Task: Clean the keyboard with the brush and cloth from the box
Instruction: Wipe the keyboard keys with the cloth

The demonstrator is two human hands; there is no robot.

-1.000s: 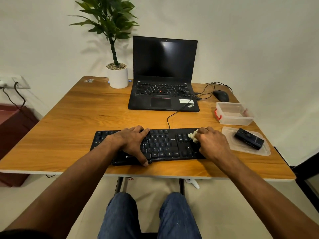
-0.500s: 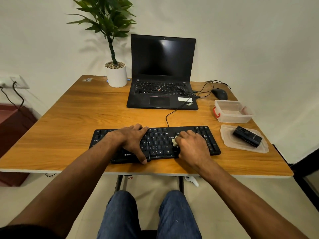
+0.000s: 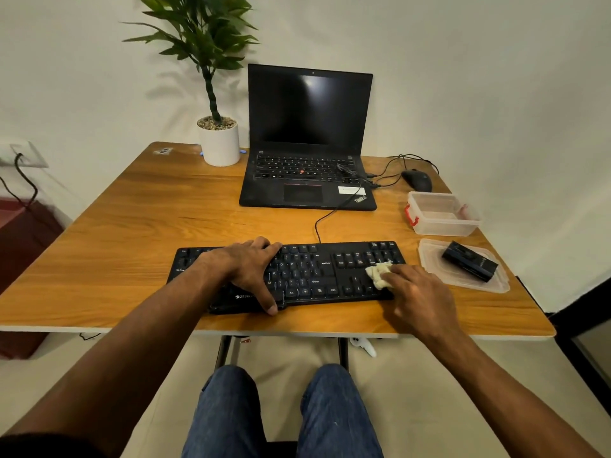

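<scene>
Presently the flat black plastic keyboard (image 3: 287, 276) lies along the near edge of the wooden-topped table (image 3: 132, 246), its thin black cable (image 3: 325, 217) running back toward the open black laptop (image 3: 307, 143). The left hand (image 3: 246, 267) rests across the middle keys, fingers laid over the far rows and thumb hooked at the front rim, holding the board down; it grips nothing else. The right hand (image 3: 418, 294) has its fingers curled onto a small crumpled cream cloth (image 3: 379, 274) and presses it on the keys at the right end, beside the arrow keys.

Assessment: the keyboard appears light and stiff and would likely slide on the smooth tabletop under a sideways wipe, so bracing it by the front rim and key field looks sound. The keycaps seem the delicate part; a snagged cloth could lift one. The cloth looks soft and limp, best bunched under the fingertips.

The clear plastic box with red clasp (image 3: 441, 214) stands open beyond the keyboard's right end. Just nearer, its clear lid (image 3: 433, 259) lies flat, carrying a small black oblong object (image 3: 469, 261), possibly the brush in a case, though this cannot be confirmed.
</scene>
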